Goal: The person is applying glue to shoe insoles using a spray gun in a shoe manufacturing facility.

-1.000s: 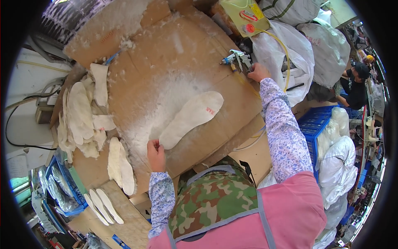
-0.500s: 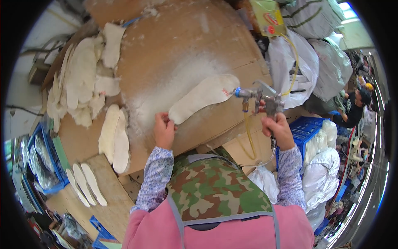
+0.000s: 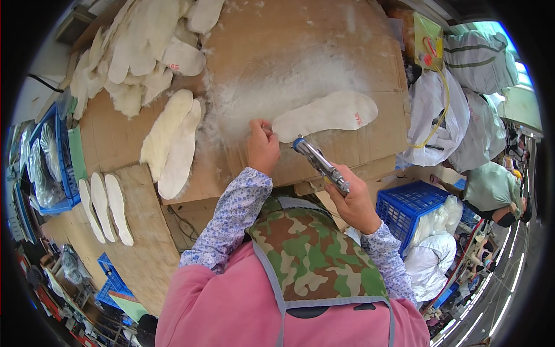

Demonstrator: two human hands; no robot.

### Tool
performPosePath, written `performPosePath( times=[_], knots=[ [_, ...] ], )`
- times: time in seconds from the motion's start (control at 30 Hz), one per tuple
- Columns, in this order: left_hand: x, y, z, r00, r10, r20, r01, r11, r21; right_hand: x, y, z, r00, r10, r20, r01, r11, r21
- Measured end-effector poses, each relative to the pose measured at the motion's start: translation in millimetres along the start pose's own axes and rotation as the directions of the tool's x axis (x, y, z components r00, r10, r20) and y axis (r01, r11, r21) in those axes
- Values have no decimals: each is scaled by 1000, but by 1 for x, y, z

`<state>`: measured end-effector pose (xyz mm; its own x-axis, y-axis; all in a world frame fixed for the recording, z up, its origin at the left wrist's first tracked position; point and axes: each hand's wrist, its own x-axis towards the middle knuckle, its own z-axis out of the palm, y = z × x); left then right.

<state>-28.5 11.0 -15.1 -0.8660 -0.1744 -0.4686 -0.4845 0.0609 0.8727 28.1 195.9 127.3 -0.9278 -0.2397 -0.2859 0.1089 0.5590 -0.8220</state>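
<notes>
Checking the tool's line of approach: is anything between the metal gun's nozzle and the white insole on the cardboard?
Nothing visible. The metal gun in the right hand points at the white insole across bare cardboard; the left hand sits beside the insole's heel.
</notes>
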Motion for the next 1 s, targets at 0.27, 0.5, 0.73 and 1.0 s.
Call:
performPosePath(
  times=[0.27, 0.5, 0.73, 1.0],
  knots=[
    [8, -29, 4, 985, 171, 1, -171, 983, 59, 5, 1, 11, 999, 41, 35, -39, 997, -65],
    [4, -20, 0, 984, 170, 50, -172, 985, 22, 6, 5, 7, 991, 130, -4, -130, 991, -11],
    [-1, -5, -1, 994, 95, 59, -92, 994, -54, 8, 14, -4, 989, 133, -71, -134, 991, -2],
    [0, -4, -2, 992, 73, 104, -67, 996, -61, 8, 20, -20, 981, 149, -127, -156, 987, -42]
  ],
)
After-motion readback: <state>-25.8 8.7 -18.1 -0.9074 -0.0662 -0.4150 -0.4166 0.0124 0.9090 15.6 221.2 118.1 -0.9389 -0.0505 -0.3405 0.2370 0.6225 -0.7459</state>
